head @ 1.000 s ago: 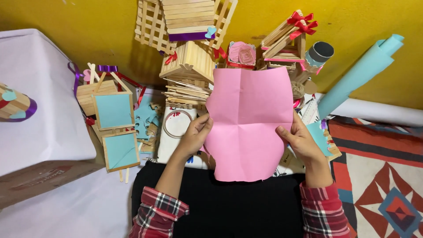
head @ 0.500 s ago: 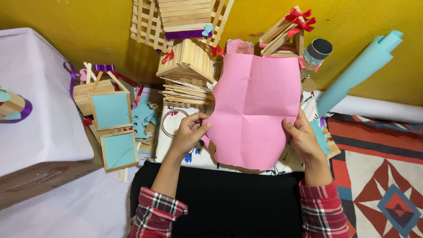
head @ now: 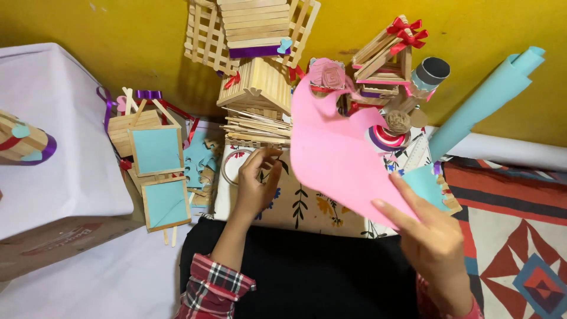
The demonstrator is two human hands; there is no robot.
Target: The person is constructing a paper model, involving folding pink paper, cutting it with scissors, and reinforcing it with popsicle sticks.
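Right hand (head: 434, 239): raised over the lap, fingers extended, pinching the lower-right edge of a creased pink paper sheet (head: 339, 156). Sheet held in the air, tilted, top corner curling up toward the yellow wall (head: 118, 41); spans from centre to right-centre of view, above a floral-print cloth (head: 301, 207).

Left hand (head: 257, 180): fingers loosely curled, narrow gap, holding nothing; hovers over the cloth's left edge, just beside a round white tape ring (head: 231, 168). Contact w/ ring: cannot tell, view partly blocked.

Behind, along the wall: pale wooden stick house w/ ridged roof (head: 254, 88), wooden lattice piece w/ purple band (head: 248, 29), stick frame w/ red ribbon bow (head: 393, 50), rolled light-blue paper tube (head: 484, 100) leaning at right. Left of the cloth: two stick-framed light-blue square panels (head: 156, 171), beside a white-covered box (head: 53, 142). Red plaid sleeve (head: 212, 289) on left forearm; black lap cloth (head: 307, 272) at bottom centre; patterned rug (head: 514, 236) at lower right.
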